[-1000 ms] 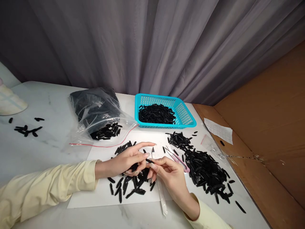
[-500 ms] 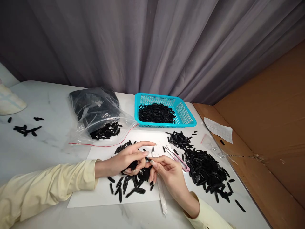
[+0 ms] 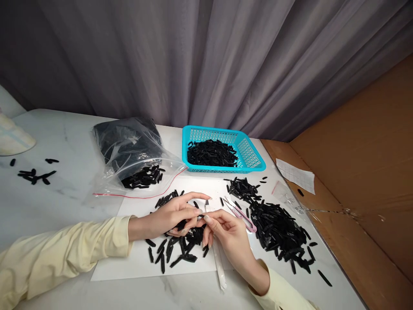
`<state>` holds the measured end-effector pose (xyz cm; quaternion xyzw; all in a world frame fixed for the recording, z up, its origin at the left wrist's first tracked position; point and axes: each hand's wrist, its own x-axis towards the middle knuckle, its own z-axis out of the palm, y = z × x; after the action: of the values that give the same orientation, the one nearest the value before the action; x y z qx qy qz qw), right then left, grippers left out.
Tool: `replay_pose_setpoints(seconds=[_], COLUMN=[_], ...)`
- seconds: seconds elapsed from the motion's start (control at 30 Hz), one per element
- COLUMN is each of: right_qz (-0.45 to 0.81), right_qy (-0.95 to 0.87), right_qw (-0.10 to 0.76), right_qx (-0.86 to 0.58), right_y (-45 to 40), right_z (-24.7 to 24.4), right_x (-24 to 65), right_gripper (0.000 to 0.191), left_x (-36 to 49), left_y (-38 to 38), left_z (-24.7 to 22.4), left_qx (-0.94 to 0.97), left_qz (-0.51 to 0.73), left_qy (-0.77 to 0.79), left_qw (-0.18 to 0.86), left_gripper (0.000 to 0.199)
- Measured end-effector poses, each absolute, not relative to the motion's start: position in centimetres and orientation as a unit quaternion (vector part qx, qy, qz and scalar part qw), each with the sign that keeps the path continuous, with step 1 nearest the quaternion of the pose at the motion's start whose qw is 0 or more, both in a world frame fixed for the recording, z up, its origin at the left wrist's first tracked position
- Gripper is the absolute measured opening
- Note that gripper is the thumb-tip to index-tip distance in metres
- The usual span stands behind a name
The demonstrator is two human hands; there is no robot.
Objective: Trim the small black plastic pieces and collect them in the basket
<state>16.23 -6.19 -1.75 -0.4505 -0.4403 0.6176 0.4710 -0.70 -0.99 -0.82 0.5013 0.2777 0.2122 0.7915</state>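
The black pieces (image 3: pixel 280 232) look matt and rough, the basket (image 3: pixel 184 148) smooth plastic, the bag (image 3: pixel 129 137) clear, glossy plastic. The snips (image 3: pixel 252 228) have metallic blades; the sheet (image 3: pixel 125 258) is matt paper, the table (image 3: pixel 74 150) smooth, the curtain (image 3: pixel 155 64) matt, folded cloth.

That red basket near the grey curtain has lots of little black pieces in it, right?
The rectangular plastic basket is blue, not red, as the head view shows. It does hold lots of thin black pieces near the grey curtain.
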Motion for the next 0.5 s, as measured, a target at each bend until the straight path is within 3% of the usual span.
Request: replay_pose_setpoints(seconds=[0.5], right_qz=[0.619], right_qy=[-0.447], right_qw=[0.480], right_qx=[-0.432], right_y=[-6.26], right_z=[-1.80], right_x=[16.45], right_gripper=[0.020], left_x=[-0.73], left_y=[-0.94], left_z=[-0.91], left_qx=[0.495], left_qz=[0.224], left_qy=[0.271], left_qw=[0.795], left_gripper=[0.039])
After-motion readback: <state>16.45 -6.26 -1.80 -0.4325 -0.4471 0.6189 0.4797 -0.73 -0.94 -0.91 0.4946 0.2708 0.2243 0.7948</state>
